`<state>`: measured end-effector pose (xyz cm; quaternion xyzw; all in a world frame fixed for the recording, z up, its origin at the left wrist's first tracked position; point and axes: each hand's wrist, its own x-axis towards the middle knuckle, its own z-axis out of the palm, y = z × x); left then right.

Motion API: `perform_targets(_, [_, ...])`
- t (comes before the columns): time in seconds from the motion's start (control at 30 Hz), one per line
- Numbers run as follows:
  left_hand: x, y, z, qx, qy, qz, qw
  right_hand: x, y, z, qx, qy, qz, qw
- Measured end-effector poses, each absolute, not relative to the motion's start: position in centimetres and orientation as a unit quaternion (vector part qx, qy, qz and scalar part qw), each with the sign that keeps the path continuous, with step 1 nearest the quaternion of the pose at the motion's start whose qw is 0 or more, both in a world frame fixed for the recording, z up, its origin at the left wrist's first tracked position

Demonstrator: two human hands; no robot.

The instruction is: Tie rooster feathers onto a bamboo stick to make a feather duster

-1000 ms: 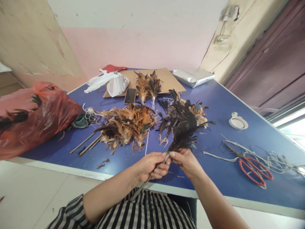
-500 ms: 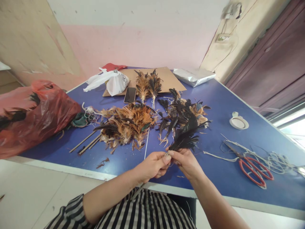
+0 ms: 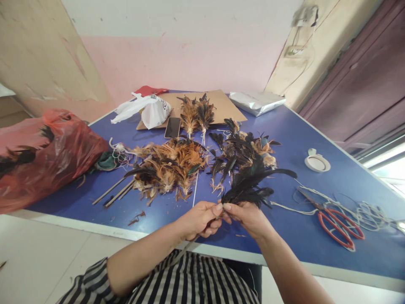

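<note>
My left hand (image 3: pixel 200 219) and my right hand (image 3: pixel 248 216) meet over the near edge of the blue table (image 3: pixel 284 139). Both are closed on a thin stick (image 3: pixel 186 249) that carries a bunch of black feathers (image 3: pixel 251 188) fanning up and to the right. The stick's lower end runs back toward my striped shirt. Just beyond lie a heap of orange-brown feathers (image 3: pixel 167 164) and a heap of dark feathers (image 3: pixel 242 152).
Red-handled scissors (image 3: pixel 338 223) and loose white string (image 3: pixel 367 211) lie at the right. A white round lid (image 3: pixel 317 162), a phone (image 3: pixel 173 127), a white bag (image 3: pixel 148 109), cardboard (image 3: pixel 221 105) and a red plastic bag of feathers (image 3: pixel 44 156) are on the table too. Bare sticks (image 3: pixel 115 192) lie left of the orange heap.
The black feather bunch has tilted and spread to the right. My hands have closed in tighter at its base, fingertips touching; the rest of the table is unchanged.
</note>
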<state>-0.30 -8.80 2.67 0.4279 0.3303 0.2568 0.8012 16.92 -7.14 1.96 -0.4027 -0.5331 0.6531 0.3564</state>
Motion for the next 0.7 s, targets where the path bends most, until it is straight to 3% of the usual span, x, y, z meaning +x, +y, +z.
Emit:
perform_targets(0.3, [0.5, -8.9, 2.1, 0.384, 0.379, 0.293, 0.789, 16.3, -6.8, 0.9, -0.430, -0.510, 0.639, 0.382])
perform_targets(0.6, [-0.8, -8.7, 3.0, 0.373, 0.387, 0.326, 0.778, 19.5, -6.6, 3.3, -0.476, -0.602, 0.561, 0.310])
perform_targets(0.7, [-0.8, -8.9, 3.1, 0.365, 0.366, 0.321, 0.793, 20.0, -6.8, 3.8, -0.490, -0.595, 0.536, 0.344])
